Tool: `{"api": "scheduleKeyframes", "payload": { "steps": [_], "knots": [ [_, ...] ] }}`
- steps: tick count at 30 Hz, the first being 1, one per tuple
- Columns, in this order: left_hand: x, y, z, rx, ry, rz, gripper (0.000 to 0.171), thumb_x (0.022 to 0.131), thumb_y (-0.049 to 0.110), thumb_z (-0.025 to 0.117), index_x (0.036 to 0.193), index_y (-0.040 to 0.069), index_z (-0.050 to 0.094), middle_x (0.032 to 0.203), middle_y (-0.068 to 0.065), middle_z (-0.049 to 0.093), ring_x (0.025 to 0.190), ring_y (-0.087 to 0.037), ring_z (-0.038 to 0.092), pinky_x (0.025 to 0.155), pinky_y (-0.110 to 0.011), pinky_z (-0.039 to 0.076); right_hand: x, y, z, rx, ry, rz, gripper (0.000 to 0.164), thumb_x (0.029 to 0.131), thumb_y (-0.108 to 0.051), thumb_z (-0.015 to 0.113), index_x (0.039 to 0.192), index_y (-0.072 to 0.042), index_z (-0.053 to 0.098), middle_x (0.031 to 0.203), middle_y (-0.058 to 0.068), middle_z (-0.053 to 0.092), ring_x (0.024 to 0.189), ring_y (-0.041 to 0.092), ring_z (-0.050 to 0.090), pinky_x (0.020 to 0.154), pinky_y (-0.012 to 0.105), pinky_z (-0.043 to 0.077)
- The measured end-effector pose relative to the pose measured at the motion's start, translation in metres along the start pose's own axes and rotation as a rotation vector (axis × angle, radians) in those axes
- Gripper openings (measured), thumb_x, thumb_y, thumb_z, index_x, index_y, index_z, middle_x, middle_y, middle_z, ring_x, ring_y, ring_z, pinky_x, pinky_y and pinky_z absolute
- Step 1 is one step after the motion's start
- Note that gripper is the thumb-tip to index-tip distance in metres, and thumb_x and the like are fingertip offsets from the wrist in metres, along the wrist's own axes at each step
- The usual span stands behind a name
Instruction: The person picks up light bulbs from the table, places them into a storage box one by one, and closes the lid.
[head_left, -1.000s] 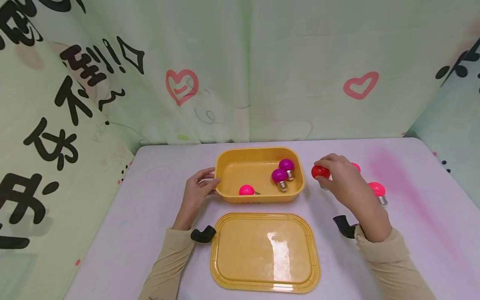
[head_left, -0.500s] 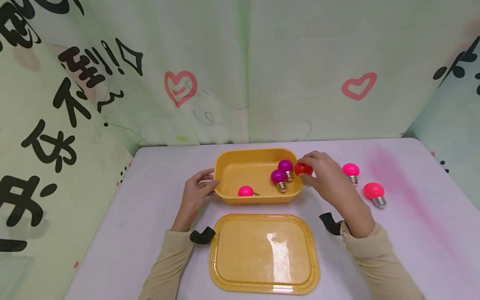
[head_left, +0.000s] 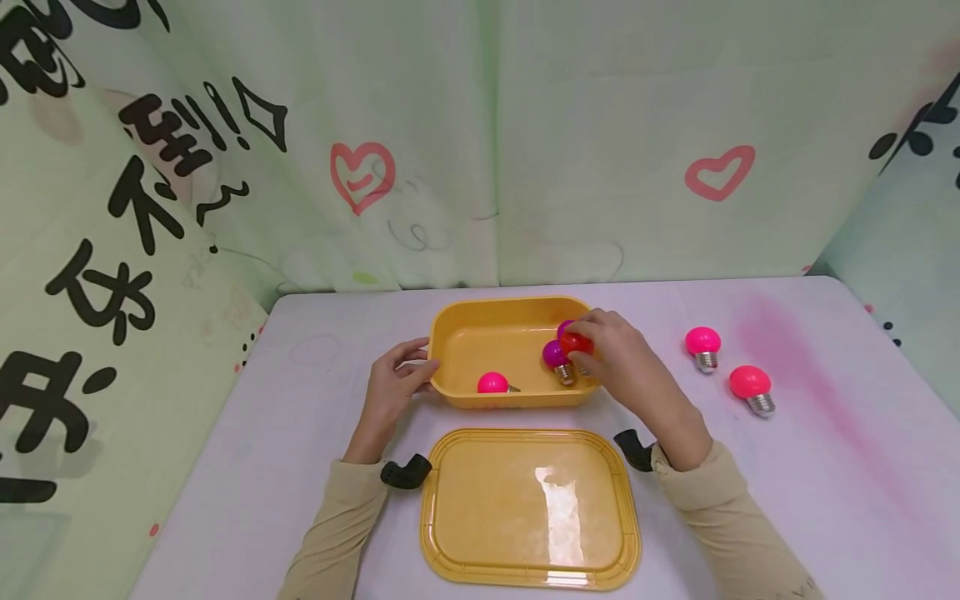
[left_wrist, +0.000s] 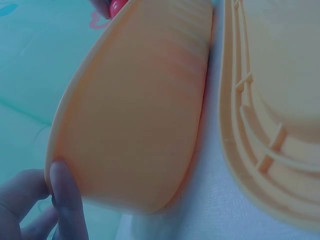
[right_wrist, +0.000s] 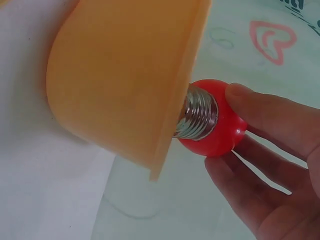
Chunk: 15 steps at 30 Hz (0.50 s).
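My right hand [head_left: 626, 358] pinches a red light bulb [right_wrist: 220, 117] by its round end, over the right side of the yellow box [head_left: 480, 333]. In the right wrist view its silver screw base reaches past the box's rim. My left hand [head_left: 393, 387] grips the box's left edge, the thumb [left_wrist: 67, 195] lying against the outer wall. Inside the box lie two purple bulbs, the nearer purple bulb [head_left: 556, 354] plainly seen and the other partly hidden behind the red one. A pink bulb [head_left: 492, 382] lies at the box's front wall.
In front of the box lies a flat yellow lid [head_left: 528, 508]. A pink bulb [head_left: 702, 340] and a red-pink bulb [head_left: 750, 382] lie on the white table [head_left: 817, 467] to the right. A pale green curtain [head_left: 585, 167] hangs behind the table.
My right hand has carried the red bulb leftward from beside the box to over its right side. The left hand keeps its place at the box's edge.
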<state>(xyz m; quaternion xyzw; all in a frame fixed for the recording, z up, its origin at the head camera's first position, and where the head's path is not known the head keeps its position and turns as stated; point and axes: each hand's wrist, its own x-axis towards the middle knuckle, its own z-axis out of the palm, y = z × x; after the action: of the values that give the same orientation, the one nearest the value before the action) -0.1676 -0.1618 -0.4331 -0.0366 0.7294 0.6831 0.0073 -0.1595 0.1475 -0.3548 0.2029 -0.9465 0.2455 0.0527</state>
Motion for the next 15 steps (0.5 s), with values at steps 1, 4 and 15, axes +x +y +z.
{"api": "scheduleKeyframes", "payload": {
  "steps": [1, 4, 15],
  "knots": [
    [0.000, 0.000, 0.000, -0.001, 0.000, 0.001, 0.043, 0.091, 0.004, 0.071, 0.132, 0.003, 0.060, 0.115, -0.018, 0.058, 0.081, -0.020, 0.064, 0.066, -0.023, 0.060, 0.001, 0.000, 0.002, 0.002, 0.001, -0.008, 0.037, 0.082, 0.000, 0.078, 0.117, 0.006, 0.067, 0.116, 0.021, 0.064, 0.107, 0.036, 0.058, 0.092, 0.049, 0.056],
    [0.000, 0.000, 0.000, -0.003, 0.001, 0.002, 0.043, 0.091, 0.004, 0.071, 0.132, 0.003, 0.061, 0.115, -0.019, 0.058, 0.083, -0.022, 0.064, 0.065, -0.023, 0.060, 0.003, -0.002, 0.008, 0.011, -0.006, -0.030, 0.037, 0.083, 0.000, 0.078, 0.117, 0.006, 0.067, 0.118, 0.021, 0.063, 0.109, 0.037, 0.058, 0.092, 0.049, 0.056],
    [-0.001, 0.001, 0.000, -0.003, 0.001, -0.002, 0.044, 0.090, 0.006, 0.072, 0.132, 0.003, 0.061, 0.117, -0.020, 0.058, 0.082, -0.020, 0.064, 0.066, -0.023, 0.060, 0.014, -0.007, 0.030, -0.019, 0.004, -0.116, 0.031, 0.082, -0.002, 0.079, 0.110, 0.007, 0.069, 0.112, 0.021, 0.064, 0.104, 0.036, 0.059, 0.089, 0.046, 0.057]
  ]
}}
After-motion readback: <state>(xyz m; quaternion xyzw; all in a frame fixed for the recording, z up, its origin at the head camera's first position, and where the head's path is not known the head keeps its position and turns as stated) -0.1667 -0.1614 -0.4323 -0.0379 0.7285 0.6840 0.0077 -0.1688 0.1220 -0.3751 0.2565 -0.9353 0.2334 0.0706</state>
